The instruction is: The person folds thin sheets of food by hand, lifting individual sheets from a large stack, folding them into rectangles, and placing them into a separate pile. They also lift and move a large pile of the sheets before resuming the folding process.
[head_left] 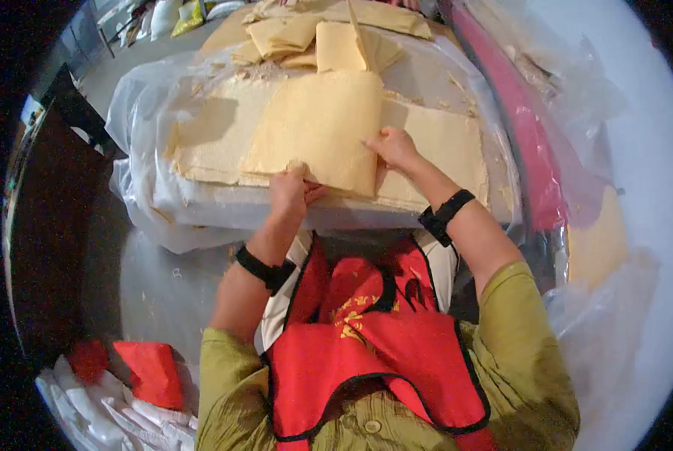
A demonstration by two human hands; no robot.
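A folded pale-yellow sheet (321, 128), with a fine woven-looking texture like tofu skin, is raised in front of me over the table. My left hand (293, 189) pinches its lower edge near the left corner, thumb on top. At its right edge, my right hand (395, 149) grips it between thumb and fingers. Beneath it a wide flat yellow sheet (434, 150) lies spread across the table, showing on both sides. Further back rests a pile of folded yellow sheets (284, 36), one standing partly upright.
Clear plastic film (156, 98) covers the table and hangs over its near edge. Crumbs and scraps lie around the sheets. To the right runs a pink strip (535, 165) under more plastic. White and red cloths or bags (150, 372) sit low at left. Another person's fingers show at the far edge.
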